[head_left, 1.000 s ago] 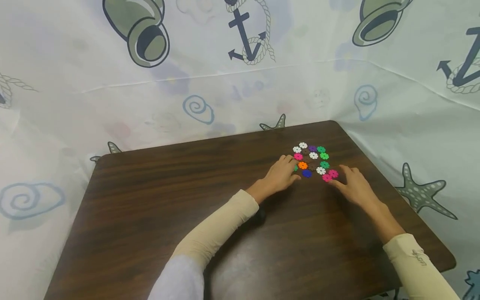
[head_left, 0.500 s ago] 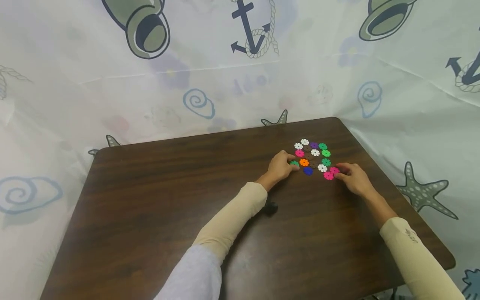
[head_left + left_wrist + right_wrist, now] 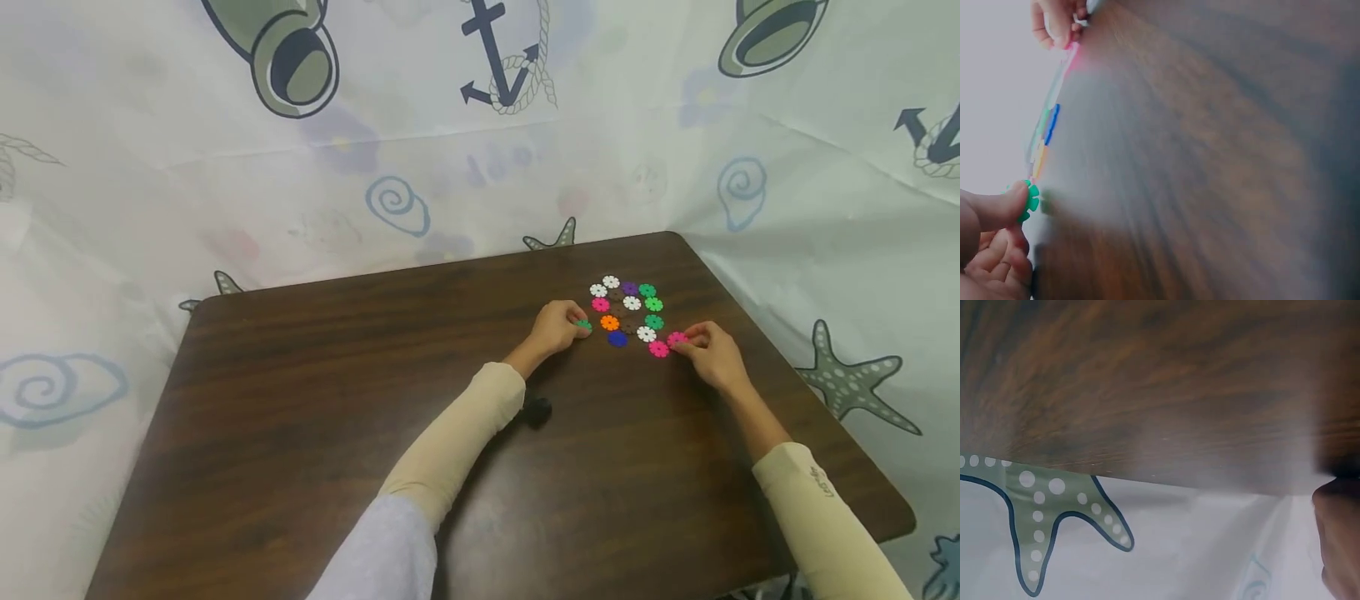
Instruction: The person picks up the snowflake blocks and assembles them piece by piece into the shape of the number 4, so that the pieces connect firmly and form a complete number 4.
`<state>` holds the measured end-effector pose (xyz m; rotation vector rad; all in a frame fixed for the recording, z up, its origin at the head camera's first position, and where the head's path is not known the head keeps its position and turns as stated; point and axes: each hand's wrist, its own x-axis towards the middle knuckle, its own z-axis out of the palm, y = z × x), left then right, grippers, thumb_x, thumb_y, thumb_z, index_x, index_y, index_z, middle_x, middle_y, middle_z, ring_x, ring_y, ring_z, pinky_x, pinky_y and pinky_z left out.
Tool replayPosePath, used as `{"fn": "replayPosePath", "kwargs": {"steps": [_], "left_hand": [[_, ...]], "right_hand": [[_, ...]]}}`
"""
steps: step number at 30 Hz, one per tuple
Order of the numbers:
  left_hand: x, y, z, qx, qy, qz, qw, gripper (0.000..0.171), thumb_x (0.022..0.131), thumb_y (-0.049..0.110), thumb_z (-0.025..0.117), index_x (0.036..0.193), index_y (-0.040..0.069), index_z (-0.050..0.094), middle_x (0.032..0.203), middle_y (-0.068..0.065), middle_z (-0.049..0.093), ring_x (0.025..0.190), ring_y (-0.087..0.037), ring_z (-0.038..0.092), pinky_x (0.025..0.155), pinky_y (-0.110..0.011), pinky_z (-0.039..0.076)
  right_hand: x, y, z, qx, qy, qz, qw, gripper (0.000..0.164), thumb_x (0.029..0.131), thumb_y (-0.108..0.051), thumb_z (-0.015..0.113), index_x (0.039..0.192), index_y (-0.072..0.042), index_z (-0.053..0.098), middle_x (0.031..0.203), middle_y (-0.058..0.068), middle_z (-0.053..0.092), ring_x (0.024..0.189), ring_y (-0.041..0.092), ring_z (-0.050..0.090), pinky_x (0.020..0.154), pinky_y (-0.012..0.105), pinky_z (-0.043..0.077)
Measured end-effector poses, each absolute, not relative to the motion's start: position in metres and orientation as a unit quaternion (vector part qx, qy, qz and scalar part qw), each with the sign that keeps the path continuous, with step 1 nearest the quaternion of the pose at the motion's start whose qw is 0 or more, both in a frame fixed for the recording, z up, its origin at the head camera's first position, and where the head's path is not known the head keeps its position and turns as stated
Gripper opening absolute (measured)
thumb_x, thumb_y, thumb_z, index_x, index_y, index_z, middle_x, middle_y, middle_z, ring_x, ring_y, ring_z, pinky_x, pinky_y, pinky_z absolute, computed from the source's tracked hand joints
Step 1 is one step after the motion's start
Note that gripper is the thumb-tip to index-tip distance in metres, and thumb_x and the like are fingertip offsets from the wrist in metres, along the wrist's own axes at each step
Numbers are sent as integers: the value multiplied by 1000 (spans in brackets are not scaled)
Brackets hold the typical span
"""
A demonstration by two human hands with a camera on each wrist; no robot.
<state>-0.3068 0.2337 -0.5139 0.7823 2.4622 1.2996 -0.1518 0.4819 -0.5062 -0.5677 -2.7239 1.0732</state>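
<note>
My left hand (image 3: pixel 553 328) pinches a green notched plastic disc (image 3: pixel 1033 200) between thumb and fingers, just left of a group of similar discs. The left wrist view shows this disc tilted on edge, close over the table. My right hand (image 3: pixel 717 357) pinches a pink notched disc (image 3: pixel 677 338) at the group's right side. A second pink disc (image 3: pixel 658 349) lies beside it on the table. Nearest the left hand are an orange disc (image 3: pixel 610 322) and a blue disc (image 3: pixel 617 339). Only part of the right hand shows in the right wrist view, its disc hidden there.
White, purple, green, brown and pink discs lie flat near the far right corner of the brown table (image 3: pixel 315 400). A small black object (image 3: pixel 537 412) shows beside the left forearm. A printed cloth (image 3: pixel 300 200) hangs behind the table.
My left hand has gone from reaching over the green disc to pinching it and drawing it slightly left. My right hand has closed on a pink disc and shifted it apart from the other pink one.
</note>
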Motion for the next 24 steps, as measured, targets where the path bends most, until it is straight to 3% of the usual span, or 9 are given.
{"fn": "replayPosePath", "kwargs": {"steps": [4, 7, 10, 15, 19, 24], "left_hand": [[-302, 213, -513, 243, 813, 508, 151, 15, 94, 19, 77, 102, 7, 76, 103, -8, 73, 81, -14, 63, 68, -24, 52], [-297, 195, -510, 218, 779, 562, 171, 17, 93, 19, 78, 102, 6, 78, 102, -8, 75, 75, -12, 62, 66, -24, 53], [-292, 173, -505, 184, 747, 613, 178, 18, 93, 19, 78, 104, 5, 79, 97, -7, 77, 78, -23, 69, 70, -28, 57], [-281, 127, -489, 133, 722, 659, 161, 20, 95, 20, 76, 109, 6, 78, 93, -5, 76, 100, -43, 71, 89, -48, 60], [-270, 98, -468, 122, 702, 686, 145, 20, 96, 19, 75, 110, 5, 78, 97, -9, 75, 100, -41, 70, 98, -55, 57], [-258, 71, -442, 112, 682, 713, 123, 20, 95, 17, 75, 110, 4, 77, 96, -3, 73, 97, -36, 71, 98, -52, 58]], "right_hand": [[-145, 465, -502, -193, -901, 380, 85, 44, 105, -31, 59, 128, 5, 54, 109, 26, 74, 94, 25, 63, 78, 32, 42], [-141, 447, -493, -181, -891, 405, 99, 44, 104, -33, 61, 128, 4, 56, 107, 21, 77, 86, 10, 65, 75, 25, 45], [-140, 422, -479, -160, -876, 441, 108, 43, 104, -31, 63, 128, 4, 57, 100, 8, 79, 82, 3, 65, 71, 17, 49], [-147, 374, -457, -113, -847, 509, 102, 43, 103, -30, 65, 128, 3, 55, 89, -14, 75, 84, 2, 69, 77, 15, 56], [-154, 342, -443, -68, -829, 544, 108, 42, 101, -28, 68, 125, 5, 56, 85, -19, 73, 78, 0, 68, 77, 17, 59], [-159, 307, -424, -21, -823, 556, 116, 39, 100, -27, 69, 122, 3, 56, 77, -14, 70, 65, 8, 64, 68, 20, 58]]}}
